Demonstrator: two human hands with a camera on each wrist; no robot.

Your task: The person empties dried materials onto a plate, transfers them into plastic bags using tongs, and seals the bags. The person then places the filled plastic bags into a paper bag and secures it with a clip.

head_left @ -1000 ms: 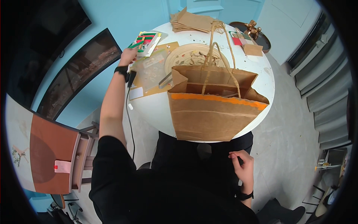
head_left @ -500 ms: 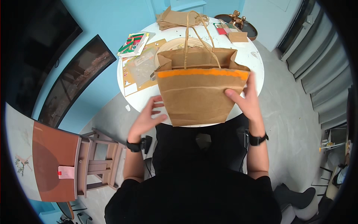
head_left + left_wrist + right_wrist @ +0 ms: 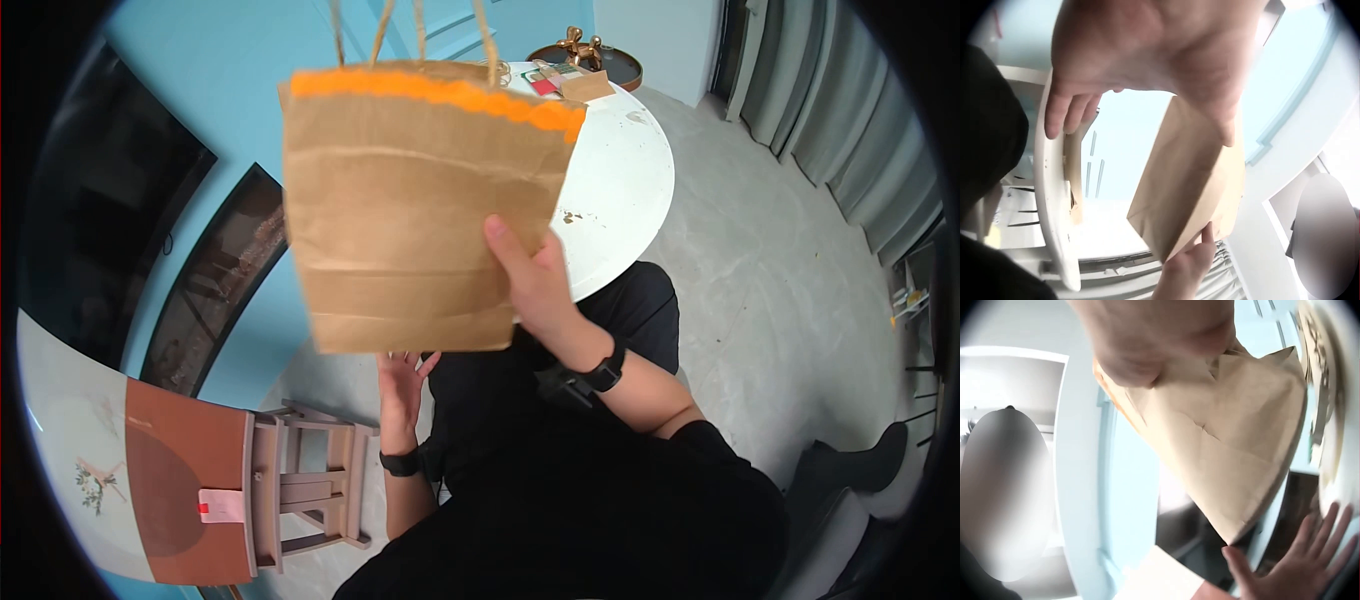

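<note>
A brown paper bag (image 3: 410, 210) with an orange strip along its top edge and twisted handles (image 3: 484, 40) is held up in front of the body, over the left part of the table. My right hand (image 3: 540, 280) grips its right side, thumb on the front face and the other fingers hidden behind. Below the bag's bottom edge is my left hand (image 3: 403, 392), palm up with fingers spread. In the right wrist view, that left hand (image 3: 1300, 565) has its thumb right at a lower corner of the bag.
The round white table (image 3: 625, 190) has brown scraps (image 3: 571, 217) near its front and card pieces (image 3: 587, 88) at the back. Behind it stands a dark round tray (image 3: 622, 66) with a shiny bronze-coloured figure. A wooden chair (image 3: 320, 490) is at the left.
The left hand came back from the green and red items at the table's far left. The right hand took hold of the bag, which rose off the table and moved left.
</note>
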